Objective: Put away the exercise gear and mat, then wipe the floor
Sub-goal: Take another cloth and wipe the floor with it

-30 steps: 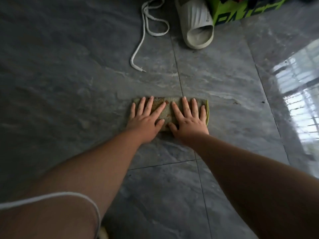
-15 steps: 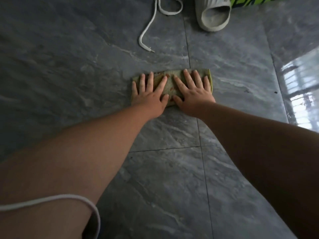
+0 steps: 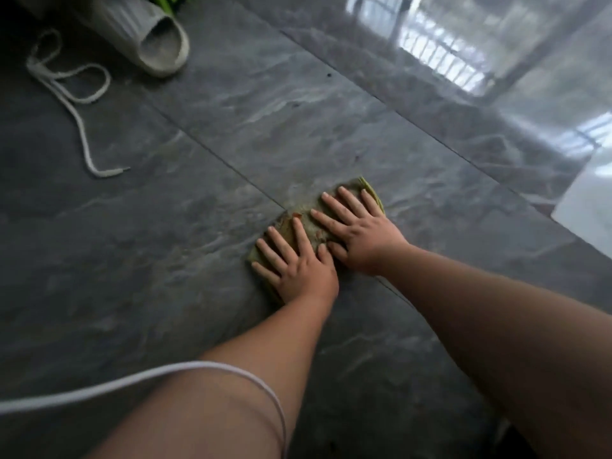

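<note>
STEP: wiping floor | CHANGE: since a second ago the folded green cloth [image 3: 314, 223] has slid right across the grey tile floor [image 3: 165, 260], away from the white slide sandal [image 3: 145, 38] and white cord [image 3: 76, 104] | GRIP: left hand [image 3: 294, 266] and right hand [image 3: 357, 233] flat, fingers spread, pressing the cloth, nothing gripped | MEANING: stroke advancing; more floor likely remains.

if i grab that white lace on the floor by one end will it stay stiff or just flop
Probably flops: the white lace lies in loose loops and bends on the tiled floor, so it looks limp. It is thin, so likely very light. It would probably trail and drag rather than roll.
</note>
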